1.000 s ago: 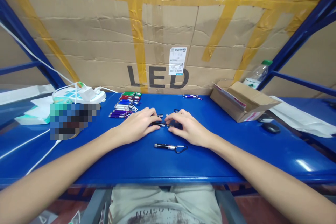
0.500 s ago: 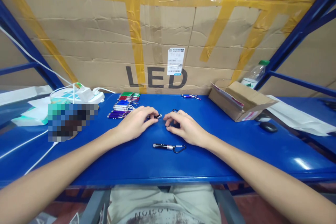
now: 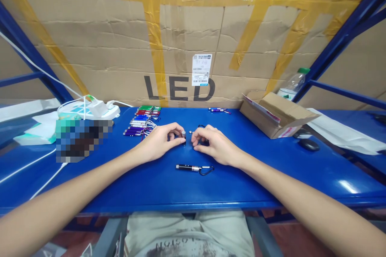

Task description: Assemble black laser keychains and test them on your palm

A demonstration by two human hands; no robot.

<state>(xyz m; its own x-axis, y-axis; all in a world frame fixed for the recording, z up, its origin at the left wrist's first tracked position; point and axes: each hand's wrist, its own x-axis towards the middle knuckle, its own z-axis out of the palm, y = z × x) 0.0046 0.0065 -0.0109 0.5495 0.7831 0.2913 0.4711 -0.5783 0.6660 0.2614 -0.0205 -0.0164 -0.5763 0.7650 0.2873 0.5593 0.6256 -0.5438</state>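
Keychain torch [image 3: 183, 133] over mid-counter [image 3: 271, 176], pinched tight in the left hand [image 3: 158, 142] grip, long axis roughly left-right, silver end pointing at the right hand [image 3: 217, 146], whose curled grip can't be read; black torch [image 3: 188, 167] lies just nearer.
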